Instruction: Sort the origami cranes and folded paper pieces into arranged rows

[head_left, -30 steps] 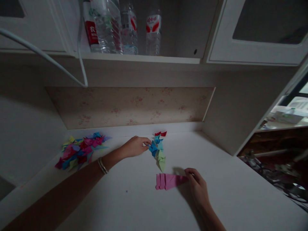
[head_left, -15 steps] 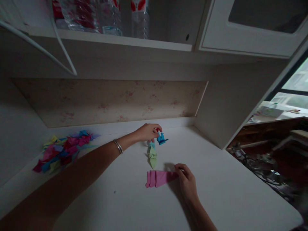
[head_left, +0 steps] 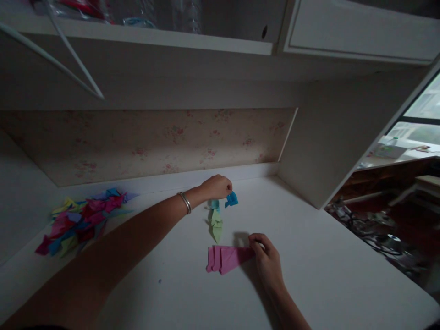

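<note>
My left hand [head_left: 217,187] reaches far across the white desk [head_left: 309,275] and pinches a small blue folded paper piece [head_left: 232,199] near the back ledge. Just below it lie a light blue piece [head_left: 215,204] and a pale green folded piece [head_left: 216,225], in a short line. My right hand [head_left: 266,256] rests on the desk with its fingers curled on the pointed right end of a pink chain of folded paper pieces [head_left: 223,259]. A silver bangle [head_left: 185,202] circles my left wrist.
A heap of several coloured folded paper pieces [head_left: 82,220] lies at the left of the desk. A shelf with bottles [head_left: 137,18] hangs overhead, with a white cable [head_left: 51,59] at the upper left. A white side panel [head_left: 330,151] bounds the desk on the right.
My left hand moved from the middle of the short row up to its far end and lifted the blue piece to the right. The red pieces are hidden. The right hand stayed on the pink chain.
</note>
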A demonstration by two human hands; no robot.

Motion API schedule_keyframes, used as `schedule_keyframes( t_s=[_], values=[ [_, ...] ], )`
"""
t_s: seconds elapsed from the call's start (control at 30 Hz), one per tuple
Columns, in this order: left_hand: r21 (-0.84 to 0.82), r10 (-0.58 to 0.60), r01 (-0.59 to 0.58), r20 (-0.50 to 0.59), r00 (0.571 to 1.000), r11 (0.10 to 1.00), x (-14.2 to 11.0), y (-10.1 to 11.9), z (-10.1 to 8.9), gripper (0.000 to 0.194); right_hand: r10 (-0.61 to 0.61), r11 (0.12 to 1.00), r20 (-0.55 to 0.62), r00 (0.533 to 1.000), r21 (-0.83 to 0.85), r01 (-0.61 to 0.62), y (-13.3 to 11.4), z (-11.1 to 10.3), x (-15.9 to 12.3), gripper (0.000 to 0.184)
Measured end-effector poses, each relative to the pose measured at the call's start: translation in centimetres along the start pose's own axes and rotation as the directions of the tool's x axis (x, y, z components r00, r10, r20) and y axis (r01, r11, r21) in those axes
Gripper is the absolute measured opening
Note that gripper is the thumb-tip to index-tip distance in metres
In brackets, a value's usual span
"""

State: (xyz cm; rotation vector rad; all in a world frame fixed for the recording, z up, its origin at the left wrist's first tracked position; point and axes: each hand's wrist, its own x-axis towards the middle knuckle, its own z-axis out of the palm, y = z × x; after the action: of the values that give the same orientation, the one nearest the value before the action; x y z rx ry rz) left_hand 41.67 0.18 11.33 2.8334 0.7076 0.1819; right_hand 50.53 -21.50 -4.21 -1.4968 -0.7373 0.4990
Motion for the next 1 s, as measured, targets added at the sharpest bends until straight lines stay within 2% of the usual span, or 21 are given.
schedule_keyframes(
  t_s=[0.23,0.4,0.63,1.0],
  values=[
    [0.143,-0.010,0.006,0.029,1.000,0.990,1.6,0.1,0.6,0.026,0.012,1.000,-0.055,0.998,0.004,-0.012,-0.9,0.0,-0.1,0.014],
    [0.216,-0.021,0.005,0.070,0.997,0.976,2.2,0.1,2.0,0.026,0.017,1.000,-0.063,0.998,0.017,-0.016,-0.8,-0.1,-0.2,0.013],
    [0.272,-0.064,0.033,0.105,0.992,0.962,2.2,0.2,4.0,0.025,0.025,0.999,-0.057,0.998,0.037,-0.023,0.1,-0.3,-0.1,0.012],
    [0.327,-0.054,0.012,0.118,0.992,0.945,1.7,0.1,5.0,0.026,0.035,0.998,-0.045,0.998,0.045,-0.033,0.3,-0.2,-0.1,0.014]
  ],
)
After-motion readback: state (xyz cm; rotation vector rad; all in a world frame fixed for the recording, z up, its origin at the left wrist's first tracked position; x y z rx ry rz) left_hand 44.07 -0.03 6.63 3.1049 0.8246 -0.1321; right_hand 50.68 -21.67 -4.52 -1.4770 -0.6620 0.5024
